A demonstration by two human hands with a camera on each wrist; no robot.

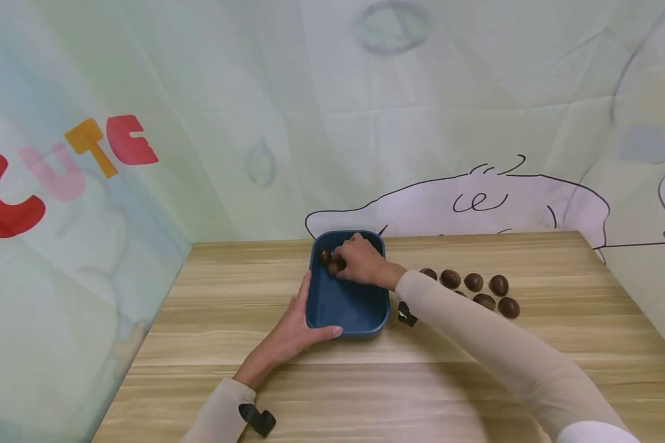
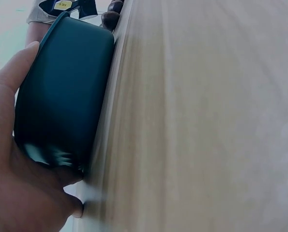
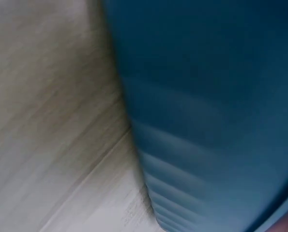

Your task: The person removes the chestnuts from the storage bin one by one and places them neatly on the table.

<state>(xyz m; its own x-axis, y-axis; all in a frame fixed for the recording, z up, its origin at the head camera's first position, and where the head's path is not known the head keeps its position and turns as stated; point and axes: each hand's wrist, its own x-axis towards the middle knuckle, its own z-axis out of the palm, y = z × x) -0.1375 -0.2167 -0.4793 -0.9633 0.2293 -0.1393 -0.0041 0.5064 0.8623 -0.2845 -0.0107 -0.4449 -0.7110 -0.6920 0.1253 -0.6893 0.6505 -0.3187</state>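
Observation:
A dark blue rectangular box (image 1: 349,307) sits on the wooden table, open at the top. My left hand (image 1: 296,326) grips its near left corner, thumb along the front rim and fingers against the left side. In the left wrist view the left thumb (image 2: 22,65) reaches the rim of the box (image 2: 68,87). My right hand (image 1: 360,258) is down inside the box toward its far end, fingers bent around a brown chestnut (image 1: 340,264). Another chestnut (image 1: 325,256) lies just left of those fingertips. The right wrist view shows only the box's outer wall (image 3: 192,116) and table, hiding the fingers.
Several chestnuts (image 1: 473,282) lie in two rough rows on the table right of the box, partly covered by the right sleeve (image 1: 476,338). A printed curtain (image 1: 255,123) hangs behind the table's (image 1: 238,271) far edge.

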